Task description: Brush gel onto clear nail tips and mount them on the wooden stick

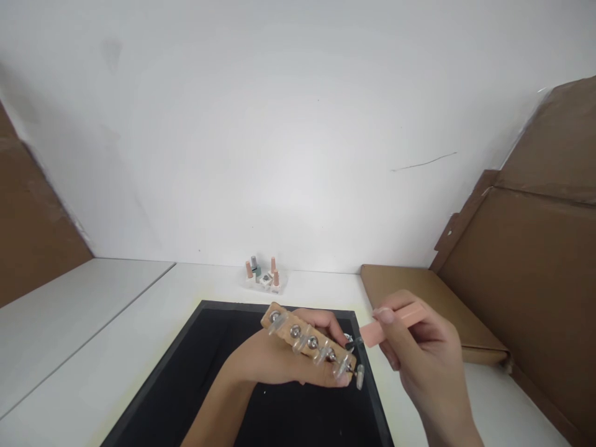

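Observation:
My left hand (274, 360) is wrapped round a light wooden stand (305, 335), tilted down to the right. Metal balls and several clear nail tips (321, 353) line the stand. Between the thumb and fingers of my right hand (419, 347) is a peach-coloured brush cap (391, 325), pointing left. Its dark brush tip (352, 344) is close to my left fingertips, beside the right end of the stand; whether it touches anything is unclear. A small white item (348, 338) behind the brush is mostly hidden.
Under my hands lies a black mat (209, 347) on a white table (139, 310). A clear tray (254, 285) with several small polish bottles (275, 282) stands at the back by the wall. A flat cardboard box (405, 282) lies at the right, with cardboard panels at both sides.

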`<state>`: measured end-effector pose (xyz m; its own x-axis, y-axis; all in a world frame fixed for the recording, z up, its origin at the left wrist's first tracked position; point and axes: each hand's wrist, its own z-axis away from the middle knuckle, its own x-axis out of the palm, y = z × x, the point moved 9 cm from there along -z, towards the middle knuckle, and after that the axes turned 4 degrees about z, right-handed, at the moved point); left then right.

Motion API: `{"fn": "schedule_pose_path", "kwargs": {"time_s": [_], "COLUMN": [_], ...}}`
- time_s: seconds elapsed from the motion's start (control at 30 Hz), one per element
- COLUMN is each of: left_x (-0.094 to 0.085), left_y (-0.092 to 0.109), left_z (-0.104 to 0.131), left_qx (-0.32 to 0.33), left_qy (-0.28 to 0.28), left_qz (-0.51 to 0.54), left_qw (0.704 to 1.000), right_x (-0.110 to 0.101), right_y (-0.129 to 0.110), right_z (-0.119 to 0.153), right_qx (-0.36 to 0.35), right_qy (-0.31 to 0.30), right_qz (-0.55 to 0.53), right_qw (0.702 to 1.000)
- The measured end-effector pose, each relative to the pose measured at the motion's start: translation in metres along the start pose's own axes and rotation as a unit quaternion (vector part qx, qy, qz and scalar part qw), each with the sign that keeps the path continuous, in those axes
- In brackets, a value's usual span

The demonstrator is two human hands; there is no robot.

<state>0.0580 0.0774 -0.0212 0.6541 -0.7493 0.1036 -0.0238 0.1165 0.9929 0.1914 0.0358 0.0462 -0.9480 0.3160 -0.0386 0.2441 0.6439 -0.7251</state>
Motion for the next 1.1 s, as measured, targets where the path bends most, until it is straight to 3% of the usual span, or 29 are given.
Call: {"fn": "schedule_pose_path", "kwargs": {"time_s": [0.47, 0.83, 1.1], "left_x": [0.0, -0.003, -0.005], "left_y": [0.004, -0.001, 0.003], "left_z": [0.001, 0.002, 0.005], "left_qx": [0.015, 0.005, -0.004], "left_qy": [-0.011, -0.005, 0.005], "left_qz": [0.0, -0.006, 0.0], "left_qw": [1.0, 1.0, 1.0], "right_x": [0.002, -0.011, -0.008], "right_y": [-0.003, -0.004, -0.02], "right_z": [0.003, 0.003, 0.004], "right_qx": [-0.029, -0.058, -0.097], "right_qy": [-0.008, 0.034, 0.059], "right_qz": [-0.043, 0.032, 0.076], "right_qw": [0.999, 0.997, 0.991]}}
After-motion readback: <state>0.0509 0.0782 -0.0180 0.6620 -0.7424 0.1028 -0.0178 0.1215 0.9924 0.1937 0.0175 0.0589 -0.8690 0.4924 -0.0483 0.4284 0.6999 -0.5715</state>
